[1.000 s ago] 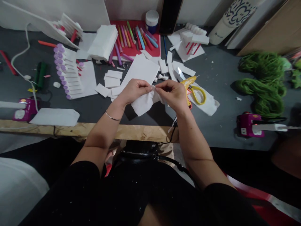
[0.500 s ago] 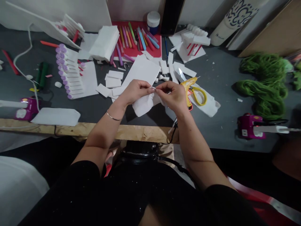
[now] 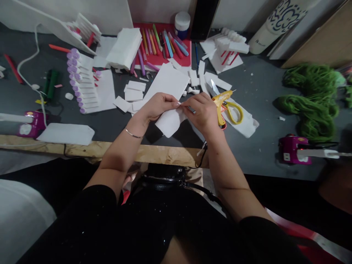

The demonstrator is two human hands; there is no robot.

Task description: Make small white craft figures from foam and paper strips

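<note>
A thin white sheet (image 3: 169,123), perhaps paper or tissue, hangs gathered between my two hands above the desk. My left hand (image 3: 161,106) pinches its top edge with thumb and forefinger. Close against those fingertips, my right hand (image 3: 202,110) pinches the same edge, the fingers bent. Just right of my right hand lie a yellow glue gun (image 3: 221,102) and scissors with yellow handles (image 3: 235,113), on a white strip (image 3: 244,126). White foam-like offcuts (image 3: 134,91) and a large white sheet (image 3: 166,82) are spread beyond my hands.
Coloured pens (image 3: 154,44) lie on a red sheet (image 3: 187,64) near a white-lidded jar (image 3: 182,25). White models with purple ends (image 3: 82,84) stand left, another model (image 3: 228,47) back right. Green yarn (image 3: 310,99) and purple power adapters (image 3: 294,149) sit to the sides. The wooden edge (image 3: 165,154) runs in front.
The white sheet's lower part has swung slightly and shows a more rounded fold. My right hand has turned a little, its fingers flatter. The camera view has shifted slightly.
</note>
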